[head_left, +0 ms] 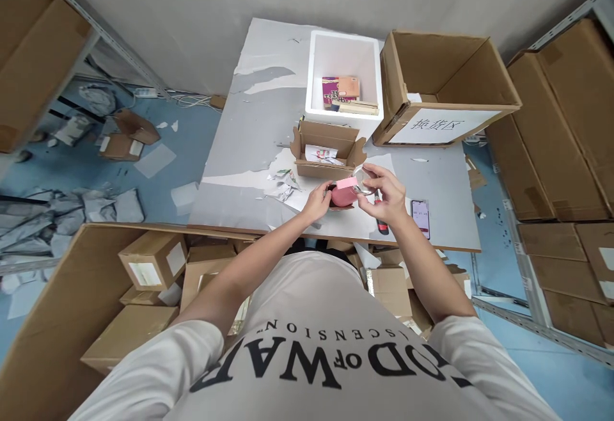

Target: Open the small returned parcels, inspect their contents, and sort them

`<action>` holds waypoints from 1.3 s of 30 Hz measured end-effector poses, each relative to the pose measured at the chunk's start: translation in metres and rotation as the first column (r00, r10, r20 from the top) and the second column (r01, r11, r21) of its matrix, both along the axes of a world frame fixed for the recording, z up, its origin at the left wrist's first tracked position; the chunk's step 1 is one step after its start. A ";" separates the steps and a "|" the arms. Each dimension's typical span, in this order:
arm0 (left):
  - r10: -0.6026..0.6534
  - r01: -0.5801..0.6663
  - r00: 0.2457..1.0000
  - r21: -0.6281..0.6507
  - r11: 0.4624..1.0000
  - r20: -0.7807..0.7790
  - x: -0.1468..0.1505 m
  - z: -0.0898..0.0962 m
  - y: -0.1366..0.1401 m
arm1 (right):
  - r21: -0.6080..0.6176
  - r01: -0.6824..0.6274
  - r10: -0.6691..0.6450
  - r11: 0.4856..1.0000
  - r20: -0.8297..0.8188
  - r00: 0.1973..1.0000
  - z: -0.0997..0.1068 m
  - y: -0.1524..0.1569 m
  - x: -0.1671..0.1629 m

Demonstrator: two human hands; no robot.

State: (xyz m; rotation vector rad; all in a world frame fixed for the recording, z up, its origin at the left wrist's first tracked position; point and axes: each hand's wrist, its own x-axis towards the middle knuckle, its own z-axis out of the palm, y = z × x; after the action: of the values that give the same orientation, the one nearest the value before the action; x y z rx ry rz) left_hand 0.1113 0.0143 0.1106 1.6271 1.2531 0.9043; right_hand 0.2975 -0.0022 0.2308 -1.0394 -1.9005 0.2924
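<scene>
My left hand (318, 201) is closed on the left side of a rounded pink object (343, 196) with a paler pink block-shaped top; its exact kind I cannot make out. A shiny, clear or silvery ring-shaped piece (361, 185) at its right side is gripped by my right hand (384, 194), thumb and fingers curled round it. Just beyond my hands stands a small open cardboard box (320, 169) with printed paper (320, 153) inside. Beneath my right hand lies a red and black tool (382, 225), partly hidden. Crumpled printed paper (284, 184) rests left of the small box.
Behind are a white foam box (311, 88) holding books (348, 87) and a large open carton (446, 104) with a written label. A phone (421, 219) lies right on the table (225, 171). Cartons (148, 261) fill a big box below; shelves flank both sides.
</scene>
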 end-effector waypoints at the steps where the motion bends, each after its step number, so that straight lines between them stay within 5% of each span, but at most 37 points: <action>1: 0.001 -0.001 1.000 0.003 1.000 -0.004 0.000 0.000 0.000 | 0.001 0.000 0.000 1.000 0.006 1.000 0.001 0.001 0.001; 7: 0.041 -0.041 0.999 -0.013 0.999 0.022 -0.002 -0.005 0.001 | 0.021 0.048 -0.050 0.999 0.068 0.996 -0.009 -0.002 0.005; 11: 0.031 -0.030 0.999 -0.015 0.999 0.017 -0.005 -0.006 -0.001 | -0.048 -0.089 0.096 0.995 0.185 0.978 -0.020 -0.006 0.005; 17: -0.044 0.043 0.999 0.034 0.998 0.015 -0.009 -0.006 -0.002 | -0.232 -0.166 0.251 0.958 0.409 0.877 -0.011 0.001 0.004; 21: -0.074 0.074 0.997 0.036 0.997 0.023 -0.013 -0.007 0.000 | -0.246 -0.211 0.316 0.946 0.549 0.774 -0.011 0.009 0.004; 32: -0.131 0.131 0.990 0.011 0.991 0.044 -0.017 -0.007 -0.002 | -0.364 -0.236 0.427 0.901 0.646 0.632 -0.029 0.016 -0.003; 39: -0.116 0.121 0.985 -0.028 0.992 0.124 -0.019 -0.014 0.001 | -0.404 -0.260 0.461 0.877 0.558 0.690 -0.049 0.020 -0.005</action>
State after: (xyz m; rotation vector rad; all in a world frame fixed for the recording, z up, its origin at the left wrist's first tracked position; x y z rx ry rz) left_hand 0.0919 0.0155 0.0961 1.5765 1.0713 0.8886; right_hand 0.2925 0.0182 0.1823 -1.0188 -2.7794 0.5123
